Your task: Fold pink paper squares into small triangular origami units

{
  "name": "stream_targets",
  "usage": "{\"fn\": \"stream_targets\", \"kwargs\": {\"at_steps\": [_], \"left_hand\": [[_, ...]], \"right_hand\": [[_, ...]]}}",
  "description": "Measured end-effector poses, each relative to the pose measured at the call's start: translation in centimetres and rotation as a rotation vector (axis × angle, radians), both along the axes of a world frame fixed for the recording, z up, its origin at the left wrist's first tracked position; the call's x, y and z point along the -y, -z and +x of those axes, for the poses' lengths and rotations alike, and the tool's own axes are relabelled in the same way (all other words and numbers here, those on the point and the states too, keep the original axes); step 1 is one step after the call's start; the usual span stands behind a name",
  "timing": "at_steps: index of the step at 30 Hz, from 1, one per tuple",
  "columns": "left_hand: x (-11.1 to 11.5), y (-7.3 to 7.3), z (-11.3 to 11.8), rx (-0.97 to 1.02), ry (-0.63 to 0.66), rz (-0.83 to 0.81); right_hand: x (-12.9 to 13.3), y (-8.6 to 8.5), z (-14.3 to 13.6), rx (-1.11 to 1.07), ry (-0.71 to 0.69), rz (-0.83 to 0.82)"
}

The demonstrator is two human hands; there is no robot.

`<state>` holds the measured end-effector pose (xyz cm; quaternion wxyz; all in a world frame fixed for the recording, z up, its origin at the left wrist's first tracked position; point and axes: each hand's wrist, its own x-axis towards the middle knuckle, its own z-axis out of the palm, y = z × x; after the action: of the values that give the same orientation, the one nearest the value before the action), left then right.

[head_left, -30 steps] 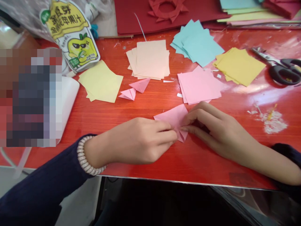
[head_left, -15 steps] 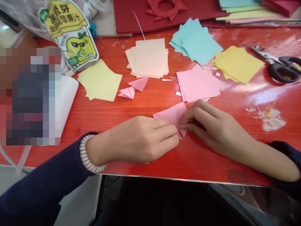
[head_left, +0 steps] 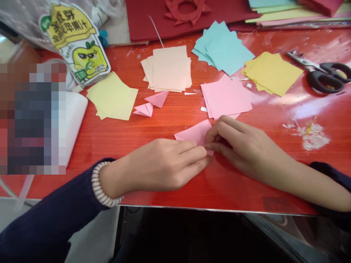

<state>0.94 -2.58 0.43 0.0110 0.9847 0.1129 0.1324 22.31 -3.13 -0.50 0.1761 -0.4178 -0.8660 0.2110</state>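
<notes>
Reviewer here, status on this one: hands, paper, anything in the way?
Left hand and right hand both on the pink paper, partly covering it. Pink stack close beyond the right hand. Scissors well off to the right.

Held paper (head_left: 195, 132): plain pink
Folded pieces (head_left: 158, 99): pink, lower one paler
Stack 1 (head_left: 113, 96): pale yellow
Stack 2 (head_left: 171, 69): peach
Stack 3 (head_left: 227, 49): aqua
Stack 4 (head_left: 229, 96): pink
Stack 5 (head_left: 276, 73): golden yellow
Bench (head_left: 109, 140): bright red, darker wood-grain streaks
Pouch (head_left: 82, 51): yellow top, black lettering, white middle, yellow-green apple print
Scissors (head_left: 315, 67): black handles, silver-grey blades
Folded ring (head_left: 188, 18): red, on dark-red sheet (head_left: 148, 25)
Wristband (head_left: 100, 190): whitish and brown, striped
Sleeve (head_left: 55, 208): plain dark navy
Scrap heap (head_left: 314, 138): whitish, yellow fleck
</notes>
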Motion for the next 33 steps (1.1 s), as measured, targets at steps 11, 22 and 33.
{"fn": "stream_targets", "kwargs": {"at_steps": [11, 22, 33], "left_hand": [[0.1, -0.1, 0.0, 0.006, -0.006, -0.001], [0.0, -0.5, -0.1, 0.005, -0.007, -0.099], [-0.2, -0.3, -0.1, 0.053, 0.010, -0.105]], "right_hand": [[-0.3, -0.1, 0.5, -0.096, 0.022, -0.061], [0.5, -0.1, 4.5, 0.089, -0.315, 0.119], [-1.0, -0.7, 4.8, 0.141, -0.254, 0.162]]}}
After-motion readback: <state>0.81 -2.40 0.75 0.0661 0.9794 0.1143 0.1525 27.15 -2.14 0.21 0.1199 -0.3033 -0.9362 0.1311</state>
